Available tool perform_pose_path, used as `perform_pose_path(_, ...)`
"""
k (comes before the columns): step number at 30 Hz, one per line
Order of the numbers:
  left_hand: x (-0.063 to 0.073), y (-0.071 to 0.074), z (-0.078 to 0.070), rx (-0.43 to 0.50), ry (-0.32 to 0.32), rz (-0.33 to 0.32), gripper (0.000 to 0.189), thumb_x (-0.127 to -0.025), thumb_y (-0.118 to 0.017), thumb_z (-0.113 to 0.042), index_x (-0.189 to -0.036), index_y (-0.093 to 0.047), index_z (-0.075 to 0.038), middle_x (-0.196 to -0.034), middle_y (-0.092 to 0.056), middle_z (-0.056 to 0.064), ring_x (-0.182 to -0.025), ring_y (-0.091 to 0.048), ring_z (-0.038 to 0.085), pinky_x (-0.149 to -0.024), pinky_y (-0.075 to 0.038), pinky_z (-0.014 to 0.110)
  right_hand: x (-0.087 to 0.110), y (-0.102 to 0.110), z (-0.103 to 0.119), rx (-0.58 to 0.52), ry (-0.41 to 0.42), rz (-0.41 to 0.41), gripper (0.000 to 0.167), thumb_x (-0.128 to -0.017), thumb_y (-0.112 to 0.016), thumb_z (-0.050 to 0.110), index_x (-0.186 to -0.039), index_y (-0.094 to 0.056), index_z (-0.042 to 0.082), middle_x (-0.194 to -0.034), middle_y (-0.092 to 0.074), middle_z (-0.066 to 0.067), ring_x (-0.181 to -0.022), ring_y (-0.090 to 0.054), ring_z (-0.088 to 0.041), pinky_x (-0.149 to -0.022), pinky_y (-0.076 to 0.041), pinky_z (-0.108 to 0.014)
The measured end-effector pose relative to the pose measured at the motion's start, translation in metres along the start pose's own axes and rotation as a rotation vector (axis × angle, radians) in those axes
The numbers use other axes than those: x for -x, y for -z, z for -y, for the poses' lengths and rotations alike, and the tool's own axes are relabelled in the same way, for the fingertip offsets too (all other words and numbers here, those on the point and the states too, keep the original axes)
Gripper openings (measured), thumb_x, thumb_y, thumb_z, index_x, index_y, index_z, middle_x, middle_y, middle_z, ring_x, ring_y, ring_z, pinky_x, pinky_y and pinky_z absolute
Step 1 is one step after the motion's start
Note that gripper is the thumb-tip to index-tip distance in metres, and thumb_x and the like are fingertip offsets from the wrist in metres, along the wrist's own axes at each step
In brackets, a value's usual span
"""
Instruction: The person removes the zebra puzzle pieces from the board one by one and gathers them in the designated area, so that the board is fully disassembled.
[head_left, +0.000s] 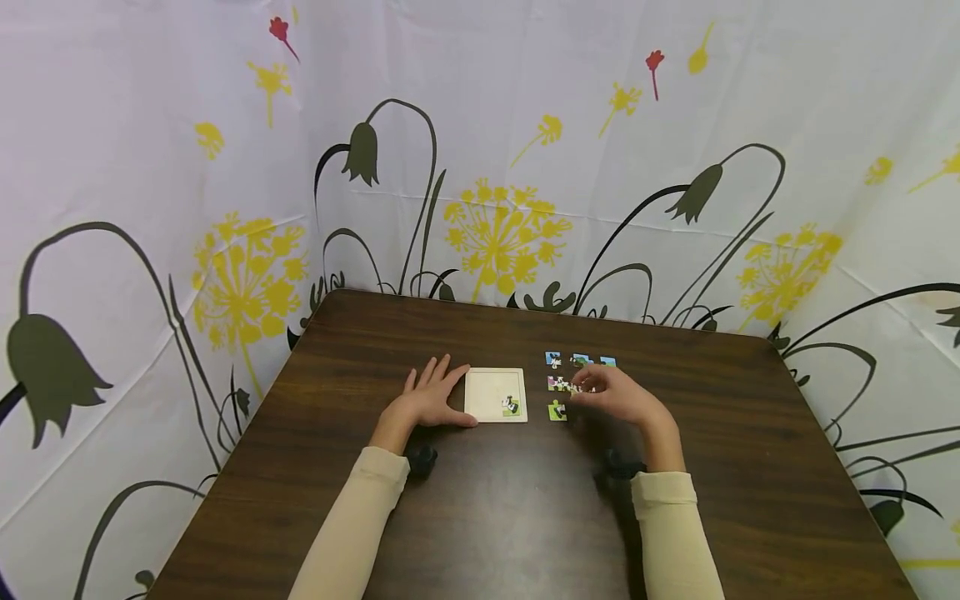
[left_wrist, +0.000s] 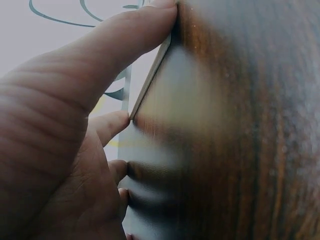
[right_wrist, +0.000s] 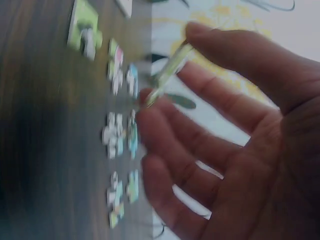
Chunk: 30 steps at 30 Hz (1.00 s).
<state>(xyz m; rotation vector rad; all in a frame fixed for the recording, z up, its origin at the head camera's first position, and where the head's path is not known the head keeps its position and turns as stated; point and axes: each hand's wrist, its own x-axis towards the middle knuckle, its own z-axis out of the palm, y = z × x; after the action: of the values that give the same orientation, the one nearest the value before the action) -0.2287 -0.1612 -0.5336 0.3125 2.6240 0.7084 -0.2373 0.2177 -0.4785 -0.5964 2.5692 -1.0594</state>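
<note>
A square pale wooden puzzle tray (head_left: 483,390) lies on the table, with a green, white and black puzzle piece (head_left: 511,406) in its near right corner. My left hand (head_left: 430,401) rests at the tray's left side, fingers spread; thumb and forefinger touch its edge, and the left wrist view shows the thin tray edge (left_wrist: 151,75) between them. My right hand (head_left: 617,392) is raised over the loose pieces right of the tray. It pinches a thin greenish puzzle piece (right_wrist: 172,66), seen nearly edge-on, between thumb and fingers. A green loose piece (head_left: 557,411) lies nearest the tray's near right corner.
Several more loose puzzle pieces lie in rows, among them a blue one (head_left: 552,359) at the back left and a pink and green one (head_left: 557,383). The dark wooden table (head_left: 495,508) ends at a flower-printed curtain (head_left: 480,100) behind and at the sides.
</note>
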Motion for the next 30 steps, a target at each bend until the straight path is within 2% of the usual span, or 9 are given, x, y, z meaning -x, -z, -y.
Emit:
perform_pose_path(4,-0.002,0.0,0.001,0.001,0.0,-0.006,0.115,-0.087,-0.082,-0.061,-0.175,-0.018,-0.026,-0.183,0.006,0.013,-0.169,0.011,0.04,-0.131,0.009,0.069,0.003,0.002,-0.009,0.033,-0.048,0.019,0.027,-0.1,-0.077,0.02,-0.117,-0.07,0.002,-0.115,-0.073,-0.019,-0.108,-0.069,-0.033,-0.094,-0.057,-0.053)
perform_pose_path(11,-0.001,0.001,0.0,0.001,0.002,-0.015,0.115,-0.087,-0.082,-0.063,-0.175,-0.019,-0.026,-0.183,0.005,0.013,-0.169,0.009,0.04,-0.132,0.009,0.069,0.001,-0.001,-0.012,0.082,-0.101,0.048,0.028,-0.097,-0.079,0.014,-0.119,-0.068,0.0,-0.105,-0.071,-0.017,-0.09,-0.065,-0.025,-0.082,-0.056,-0.043)
perform_pose_path(17,0.0,0.001,-0.002,-0.004,0.006,-0.009,0.115,-0.086,-0.083,-0.063,-0.175,-0.02,-0.026,-0.183,0.003,0.014,-0.169,0.009,0.04,-0.132,0.008,0.07,0.008,0.002,-0.009,0.08,-0.153,0.043,0.034,-0.095,-0.079,0.013,-0.122,-0.066,-0.004,-0.114,-0.072,-0.023,-0.098,-0.07,-0.031,-0.089,-0.06,-0.052)
perform_pose_path(20,0.001,0.002,-0.003,0.0,0.0,-0.017,0.115,-0.086,-0.083,-0.062,-0.175,-0.021,-0.026,-0.183,0.002,0.014,-0.169,0.008,0.04,-0.131,0.008,0.07,0.011,0.004,-0.011,0.093,-0.18,0.04,0.032,-0.095,-0.079,0.012,-0.12,-0.066,-0.003,-0.114,-0.072,-0.021,-0.097,-0.069,-0.03,-0.087,-0.059,-0.05)
perform_pose_path(25,0.0,0.002,-0.002,0.0,-0.004,-0.022,0.115,-0.086,-0.083,-0.063,-0.175,-0.021,-0.026,-0.183,0.002,0.014,-0.169,0.008,0.04,-0.132,0.008,0.07,0.009,0.003,-0.015,0.08,-0.19,0.073,0.032,-0.094,-0.079,0.008,-0.12,-0.065,-0.003,-0.097,-0.066,-0.013,-0.083,-0.06,-0.022,-0.074,-0.051,-0.036)
perform_pose_path(30,0.001,0.002,-0.002,0.002,-0.001,-0.013,0.115,-0.086,-0.082,-0.064,-0.175,-0.021,-0.026,-0.183,0.002,0.013,-0.169,0.007,0.04,-0.132,0.008,0.069,0.005,-0.001,-0.021,0.047,-0.155,0.093,0.029,-0.092,-0.078,0.001,-0.116,-0.062,-0.005,-0.083,-0.058,-0.005,-0.072,-0.052,-0.016,-0.068,-0.044,-0.031)
